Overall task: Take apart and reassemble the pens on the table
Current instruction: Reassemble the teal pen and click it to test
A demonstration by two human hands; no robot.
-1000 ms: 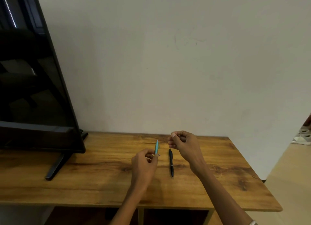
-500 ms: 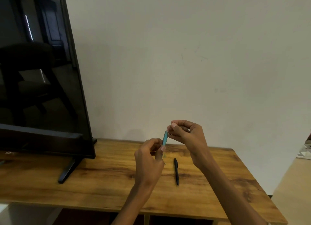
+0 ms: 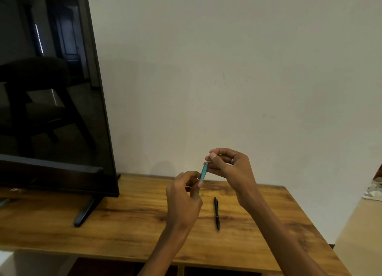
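Observation:
A teal pen barrel (image 3: pixel 204 172) is held upright above the wooden table (image 3: pixel 128 220). My left hand (image 3: pixel 184 201) pinches its lower end. My right hand (image 3: pixel 226 165), with a ring on one finger, pinches a thin pale piece at the barrel's top end; what that piece is I cannot tell. A black pen (image 3: pixel 216 213) lies whole on the table just right of my left hand, pointing towards me. A small teal bit shows on the table under the barrel, mostly hidden by my left hand.
A large black TV (image 3: pixel 47 94) stands on the table at the left, its foot (image 3: pixel 85 210) reaching forward. A plain wall runs behind. The table's right edge drops to a tan floor with shoes (image 3: pixel 373 191) at the far right.
Both hands have risen off the table and come together at the teal pen. My right hand now touches its top end. The view shifted, so the TV fills more of the left.

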